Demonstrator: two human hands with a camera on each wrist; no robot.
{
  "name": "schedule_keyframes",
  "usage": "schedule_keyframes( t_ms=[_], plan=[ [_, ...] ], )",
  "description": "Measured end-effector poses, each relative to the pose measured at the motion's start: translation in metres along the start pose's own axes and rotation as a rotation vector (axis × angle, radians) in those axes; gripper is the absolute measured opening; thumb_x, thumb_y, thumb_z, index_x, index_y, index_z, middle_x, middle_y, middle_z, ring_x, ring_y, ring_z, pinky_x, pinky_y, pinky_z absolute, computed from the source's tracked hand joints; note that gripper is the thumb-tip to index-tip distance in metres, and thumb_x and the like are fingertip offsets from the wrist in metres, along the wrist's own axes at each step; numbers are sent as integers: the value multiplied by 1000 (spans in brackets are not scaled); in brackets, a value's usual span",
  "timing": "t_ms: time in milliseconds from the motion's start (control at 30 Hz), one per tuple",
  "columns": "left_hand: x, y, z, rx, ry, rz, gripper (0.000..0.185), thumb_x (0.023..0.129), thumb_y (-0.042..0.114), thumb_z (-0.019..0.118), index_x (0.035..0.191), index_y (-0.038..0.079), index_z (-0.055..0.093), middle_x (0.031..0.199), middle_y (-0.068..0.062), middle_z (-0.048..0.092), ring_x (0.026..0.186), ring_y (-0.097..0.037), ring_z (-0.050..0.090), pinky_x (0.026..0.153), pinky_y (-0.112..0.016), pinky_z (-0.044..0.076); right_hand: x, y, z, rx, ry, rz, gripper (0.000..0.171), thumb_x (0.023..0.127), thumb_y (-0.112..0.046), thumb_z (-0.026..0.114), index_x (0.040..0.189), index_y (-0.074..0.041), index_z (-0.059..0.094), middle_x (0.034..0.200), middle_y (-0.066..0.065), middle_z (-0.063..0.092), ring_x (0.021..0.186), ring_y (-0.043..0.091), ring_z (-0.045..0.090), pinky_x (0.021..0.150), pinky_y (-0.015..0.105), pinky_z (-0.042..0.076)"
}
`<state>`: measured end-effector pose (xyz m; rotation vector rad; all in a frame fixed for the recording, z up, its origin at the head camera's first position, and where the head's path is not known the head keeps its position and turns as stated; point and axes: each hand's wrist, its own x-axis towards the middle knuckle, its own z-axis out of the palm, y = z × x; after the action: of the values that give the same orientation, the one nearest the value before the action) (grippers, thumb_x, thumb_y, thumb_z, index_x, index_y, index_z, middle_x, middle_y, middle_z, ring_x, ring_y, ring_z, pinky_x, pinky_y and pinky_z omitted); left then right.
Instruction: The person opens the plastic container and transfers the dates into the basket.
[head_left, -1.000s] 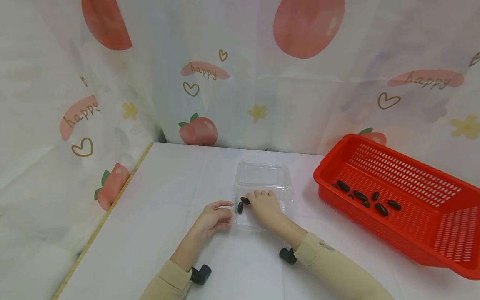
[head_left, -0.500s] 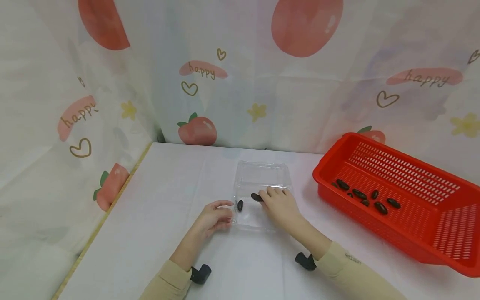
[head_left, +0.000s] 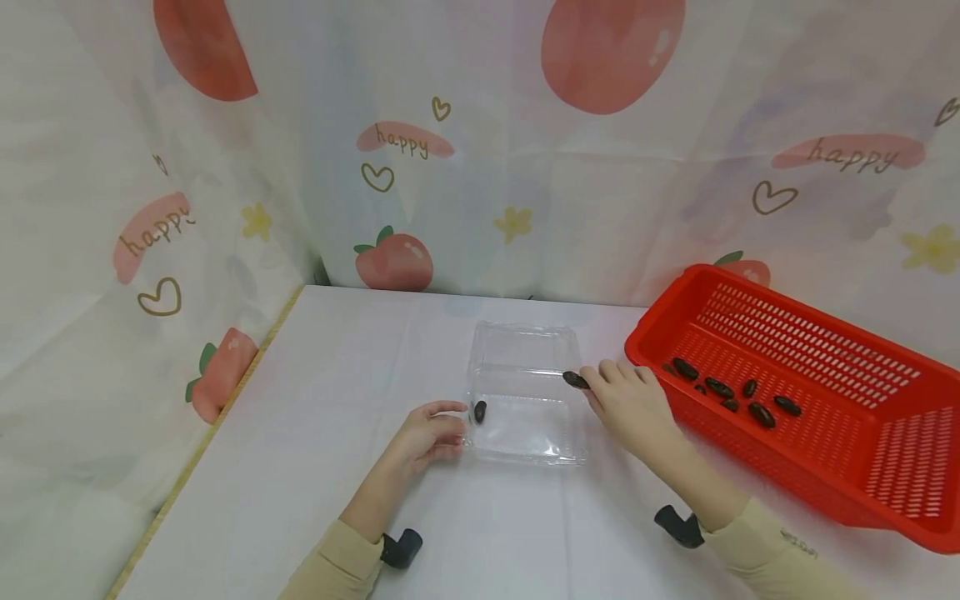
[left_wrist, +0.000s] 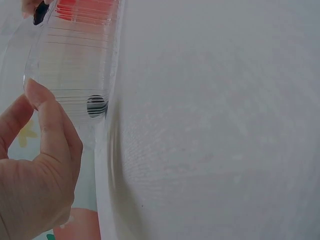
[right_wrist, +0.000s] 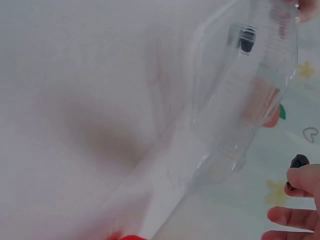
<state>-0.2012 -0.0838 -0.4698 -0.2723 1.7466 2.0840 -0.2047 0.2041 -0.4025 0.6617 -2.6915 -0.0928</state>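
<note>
A clear plastic container (head_left: 525, 433) lies open on the white table. One dark oval piece (head_left: 480, 411) sits inside by its left wall. My left hand (head_left: 450, 427) grips that left wall, and the left wrist view shows its thumb (left_wrist: 47, 120) against the ribbed plastic (left_wrist: 75, 65), with the piece (left_wrist: 96, 106) behind it. My right hand (head_left: 600, 385) pinches a second dark oval piece (head_left: 576, 380) over the container's right rim, between the container and the red basket (head_left: 885, 467). In the right wrist view the pinched piece (right_wrist: 299, 161) is at my fingertips (right_wrist: 287, 216), beside the container (right_wrist: 235, 125).
The red slotted basket holds several dark oval pieces (head_left: 761, 415) near its left end, at the table's right side. A printed curtain (head_left: 420, 167) closes off the back and left. The table's wooden edge (head_left: 225, 408) runs along the left.
My right hand lifted a dark piece out of the container's left part and carried it right, past the right rim. The left hand stayed on the container, and one piece remains inside.
</note>
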Motion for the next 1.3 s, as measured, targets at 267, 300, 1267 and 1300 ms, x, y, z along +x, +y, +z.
schedule_keyframes(
  t_ms=[267,300,1267,1300],
  plan=[
    [-5,3,1,-3,13,3,36,82,-4,57,118,-5,53,75,-3,59,61,-11,58,55,-23,53,-20,29,-14,-32,45,37,32,73,-15,75,100,-7,59,83,11,54,77,29,51,66,42,44],
    [-5,3,1,0,15,2,36,82,-4,58,117,-5,53,75,-3,59,61,-11,58,55,-23,53,-23,33,-15,-29,49,40,33,73,-15,75,101,-7,59,84,12,55,78,30,51,66,43,43],
    [-4,2,2,3,18,-3,36,82,-3,57,118,-4,53,76,-3,59,61,-11,58,55,-21,52,-95,149,-35,-30,-211,447,37,82,-15,62,112,-1,43,98,25,46,90,44,43,72,60,34],
    [-4,2,2,2,16,-1,36,82,-3,58,118,-4,53,76,-2,59,61,-11,58,55,-21,52,-97,152,-33,-37,-220,467,37,83,-15,61,111,-1,42,98,26,46,90,44,43,72,61,34]
  ],
)
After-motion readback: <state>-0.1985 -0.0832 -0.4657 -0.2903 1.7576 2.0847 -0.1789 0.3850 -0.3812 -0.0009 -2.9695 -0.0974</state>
